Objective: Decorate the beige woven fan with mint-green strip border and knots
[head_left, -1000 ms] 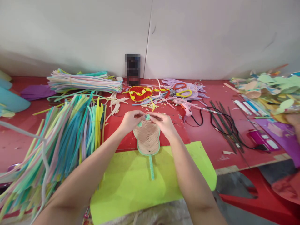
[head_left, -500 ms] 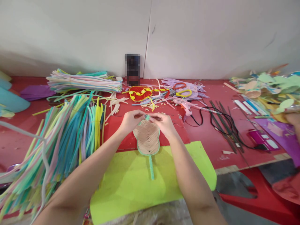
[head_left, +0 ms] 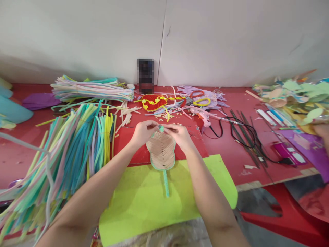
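A fan-shaped piece [head_left: 162, 152] made of beige pipe cleaners has a mint-green rim and a green handle that points toward me. At its far tip is a small curled green pipe cleaner [head_left: 161, 128]. My left hand [head_left: 144, 134] pinches this curl from the left between thumb and fingers. From the right, my right hand [head_left: 180, 135] is closed on it with its fingertips. Whether the curl is joined to the fan's rim is hidden by the fingers. Below the fan lie a red board [head_left: 190, 147] and a yellow-green sheet [head_left: 144, 206].
Bundles of coloured pipe cleaners [head_left: 77, 147] fill the left side. Beyond my hands lie a red and yellow piece [head_left: 154, 103], scissors [head_left: 202, 102] and a pink glue gun [head_left: 204, 118] with a black cord. A phone [head_left: 145, 77] leans on the wall. At right sits a magenta box [head_left: 290, 153].
Between my fingertips, the green curl has turned slightly and shows a rounder face. Both hands and the fan stay in nearly the same place.
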Demonstrator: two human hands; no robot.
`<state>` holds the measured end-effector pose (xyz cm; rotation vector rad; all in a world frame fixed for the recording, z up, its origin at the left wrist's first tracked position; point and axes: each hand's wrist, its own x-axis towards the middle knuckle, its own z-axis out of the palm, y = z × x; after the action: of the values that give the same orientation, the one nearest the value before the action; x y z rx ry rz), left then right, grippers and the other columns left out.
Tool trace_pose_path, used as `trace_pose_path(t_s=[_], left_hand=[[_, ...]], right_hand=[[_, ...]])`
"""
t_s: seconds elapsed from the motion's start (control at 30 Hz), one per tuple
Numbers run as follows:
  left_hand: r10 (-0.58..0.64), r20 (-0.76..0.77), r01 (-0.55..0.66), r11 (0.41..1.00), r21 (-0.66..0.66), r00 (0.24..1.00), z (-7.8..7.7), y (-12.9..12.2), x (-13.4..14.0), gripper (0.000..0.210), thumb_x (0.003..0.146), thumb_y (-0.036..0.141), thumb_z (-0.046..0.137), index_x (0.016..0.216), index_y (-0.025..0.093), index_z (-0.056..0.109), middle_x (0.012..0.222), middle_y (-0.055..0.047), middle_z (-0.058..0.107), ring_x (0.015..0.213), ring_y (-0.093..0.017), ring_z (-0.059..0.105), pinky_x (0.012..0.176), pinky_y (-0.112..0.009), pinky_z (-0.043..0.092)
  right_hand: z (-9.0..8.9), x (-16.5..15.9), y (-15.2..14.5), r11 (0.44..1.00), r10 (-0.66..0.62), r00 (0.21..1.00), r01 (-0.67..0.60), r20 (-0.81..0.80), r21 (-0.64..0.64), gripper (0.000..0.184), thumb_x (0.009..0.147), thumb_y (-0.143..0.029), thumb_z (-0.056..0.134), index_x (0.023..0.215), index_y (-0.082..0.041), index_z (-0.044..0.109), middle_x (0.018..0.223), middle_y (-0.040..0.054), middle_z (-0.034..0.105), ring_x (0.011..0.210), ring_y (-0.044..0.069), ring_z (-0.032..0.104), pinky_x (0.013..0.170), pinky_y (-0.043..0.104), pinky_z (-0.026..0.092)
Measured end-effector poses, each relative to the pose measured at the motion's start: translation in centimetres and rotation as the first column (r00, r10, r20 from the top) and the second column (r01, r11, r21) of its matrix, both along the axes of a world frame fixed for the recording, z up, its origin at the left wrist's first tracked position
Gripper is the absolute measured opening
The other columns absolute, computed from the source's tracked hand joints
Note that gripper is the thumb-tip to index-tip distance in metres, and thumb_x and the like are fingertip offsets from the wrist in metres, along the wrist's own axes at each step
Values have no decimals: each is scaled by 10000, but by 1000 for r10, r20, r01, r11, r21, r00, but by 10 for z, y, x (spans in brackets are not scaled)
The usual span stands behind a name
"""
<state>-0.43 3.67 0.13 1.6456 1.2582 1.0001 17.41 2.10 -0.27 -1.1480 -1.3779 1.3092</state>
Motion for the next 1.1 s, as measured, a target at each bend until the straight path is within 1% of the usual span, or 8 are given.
trace_pose_path(t_s=[0.2, 0.37, 0.43, 0.63, 0.8, 0.87, 0.97, 1.1], left_hand=[[2, -4, -2, 1000, 5, 1000, 2, 0, -2, 169, 766, 313, 611, 804, 164, 679, 792, -36, 705, 743, -155, 627, 723, -280, 481], [-35, 43, 36, 999, -3, 998, 1, 1, -3, 191, 770, 339, 609, 801, 163, 676, 790, -35, 699, 739, -152, 621, 711, -278, 478], [-44, 64, 44, 999, -4, 997, 1, 1, -3, 201, 770, 351, 611, 802, 163, 673, 790, -35, 698, 740, -151, 621, 715, -278, 480], [-47, 63, 47, 999, -7, 997, 2, 0, -2, 189, 754, 349, 630, 773, 166, 668, 766, -28, 694, 734, -150, 618, 702, -269, 482], [-17, 37, 18, 1000, -26, 999, -1, 3, -1, 307, 829, 419, 522, 792, 159, 680, 794, -43, 706, 746, -158, 621, 698, -271, 476], [-47, 38, 48, 998, -32, 998, -2, 5, -2, 339, 843, 439, 495, 820, 158, 684, 816, -49, 712, 763, -163, 628, 713, -275, 479], [-137, 49, 139, 990, -39, 989, -1, 5, -3, 279, 791, 417, 583, 855, 164, 682, 832, -49, 714, 776, -167, 636, 737, -283, 486], [-131, 82, 137, 988, -65, 988, 2, 2, -4, 216, 734, 364, 651, 810, 164, 681, 831, -53, 711, 782, -169, 642, 758, -297, 498]], right_hand=[[6, -2, -2, 997, 8, 994, -17, -109, -80, 261, 739, -361, 680, 962, -235, 728, 1014, 44, 715, 916, 185, 661, 863, 355, 529], [10, -3, -3, 987, -54, 980, 24, -191, -160, 329, 768, -492, 627, 896, -210, 739, 960, 58, 728, 870, 201, 677, 794, 344, 546], [10, -4, -3, 988, -61, 984, 36, -169, -147, 336, 749, -498, 647, 901, -212, 734, 958, 53, 728, 879, 200, 675, 808, 347, 544], [4, -4, -2, 999, -44, 997, 42, -60, -30, 289, 662, -376, 753, 904, -223, 718, 916, 41, 726, 884, 184, 665, 856, 358, 529], [3, -3, -1, 996, -78, 995, 76, -60, -38, 282, 663, -372, 745, 895, -214, 716, 912, 46, 727, 871, 187, 670, 861, 371, 527], [3, -2, -1, 996, -85, 994, 82, -66, -42, 285, 662, -369, 744, 900, -215, 715, 913, 43, 727, 863, 184, 672, 864, 369, 524], [4, -1, 0, 996, -82, 993, 80, -79, -30, 289, 659, -355, 750, 909, -215, 707, 899, 37, 723, 852, 175, 669, 844, 347, 529], [4, -2, 0, 995, -98, 992, 97, -79, -25, 284, 635, -356, 769, 863, -205, 694, 855, 40, 719, 836, 177, 667, 805, 334, 544]])
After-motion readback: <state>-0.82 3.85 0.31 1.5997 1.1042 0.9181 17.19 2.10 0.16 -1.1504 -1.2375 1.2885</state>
